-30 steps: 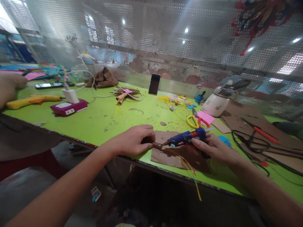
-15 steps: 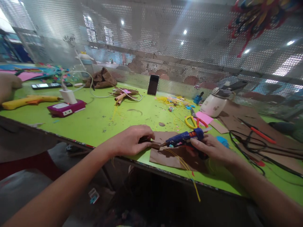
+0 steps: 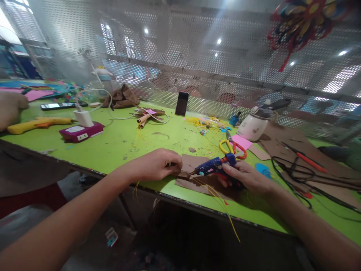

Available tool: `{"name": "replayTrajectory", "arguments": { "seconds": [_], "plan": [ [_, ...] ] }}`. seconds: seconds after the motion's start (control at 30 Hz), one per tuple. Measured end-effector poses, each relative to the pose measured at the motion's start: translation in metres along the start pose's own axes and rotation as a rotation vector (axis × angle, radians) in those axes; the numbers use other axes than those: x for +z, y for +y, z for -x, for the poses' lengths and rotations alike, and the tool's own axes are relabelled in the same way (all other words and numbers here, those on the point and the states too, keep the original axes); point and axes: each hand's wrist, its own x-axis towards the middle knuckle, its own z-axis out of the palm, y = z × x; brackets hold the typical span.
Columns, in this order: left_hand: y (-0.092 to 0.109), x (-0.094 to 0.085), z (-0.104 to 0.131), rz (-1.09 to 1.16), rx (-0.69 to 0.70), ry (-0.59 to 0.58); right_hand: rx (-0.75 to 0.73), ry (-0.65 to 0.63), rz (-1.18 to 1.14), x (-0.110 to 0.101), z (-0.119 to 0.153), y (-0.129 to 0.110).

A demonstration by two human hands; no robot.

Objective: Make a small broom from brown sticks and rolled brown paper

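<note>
My right hand [image 3: 244, 175] is wrapped round a dark blue hot glue gun [image 3: 214, 165], whose nozzle points left. Fingers closed, my left hand [image 3: 160, 164] pinches a small brown paper piece [image 3: 184, 174] near the table's front edge. The nozzle tip is at the end of that piece; whether it touches, I cannot tell. Beneath both lies a flat brown sheet [image 3: 194, 160], partly covered by my hands and the gun. Thin yellow strings [image 3: 216, 192] trail from near the nozzle over the table edge.
On the green table [image 3: 113, 150] lie scissors [image 3: 225, 146], a white jug [image 3: 252, 126], black cable [image 3: 293, 171] and red-handled pliers-like tool [image 3: 311, 162]. Left are a purple power adapter [image 3: 81, 132] and yellow glue gun [image 3: 42, 124], near another person's arm [image 3: 11, 109]. A phone [image 3: 182, 103] stands behind.
The glue gun and my right hand have shifted slightly left, with the nozzle closer to my left fingers. The camera view has tilted slightly.
</note>
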Motion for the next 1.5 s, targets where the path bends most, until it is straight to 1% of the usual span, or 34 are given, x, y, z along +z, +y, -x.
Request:
{"name": "replayTrajectory", "arguments": {
  "seconds": [0.13,0.27,0.33,0.47,0.6,0.73,0.8,0.87,0.93,1.03,1.23,1.37,1.5],
  "plan": [
    [0.004,0.004,0.001,-0.139,-0.018,0.043,-0.024,-0.001,-0.001,0.0,0.0,0.001],
    [0.005,0.015,0.002,-0.267,-0.043,0.109,-0.026,0.026,0.005,0.002,-0.002,0.0],
    [0.006,0.02,0.002,-0.29,-0.054,0.135,-0.032,0.025,0.016,0.003,-0.003,-0.001],
    [0.007,0.024,0.006,-0.252,-0.055,0.177,-0.057,0.038,0.026,0.006,-0.005,-0.004],
    [0.009,0.022,0.009,-0.198,-0.043,0.161,-0.058,0.054,0.027,0.006,-0.004,-0.004],
    [0.007,0.021,0.009,-0.151,-0.035,0.157,-0.042,0.043,0.072,0.007,-0.003,-0.004],
    [0.005,0.022,0.009,-0.135,-0.031,0.162,-0.032,0.064,0.066,0.008,-0.003,-0.004],
    [0.003,0.023,0.009,-0.128,-0.026,0.177,-0.034,0.094,0.044,0.008,-0.003,-0.004],
    [0.002,0.023,0.009,-0.126,-0.024,0.187,-0.041,0.098,0.04,0.008,-0.004,-0.004],
    [0.0,0.024,0.009,-0.127,-0.026,0.187,-0.038,0.088,0.082,0.008,-0.004,-0.002],
    [0.0,0.025,0.008,-0.132,-0.039,0.167,-0.031,0.107,0.149,0.008,-0.002,0.002],
    [0.0,0.025,0.009,-0.134,-0.041,0.16,-0.022,0.13,0.119,0.009,-0.003,0.002],
    [-0.001,0.026,0.009,-0.128,-0.032,0.169,-0.014,0.126,0.106,0.01,-0.004,-0.001]
  ]
}}
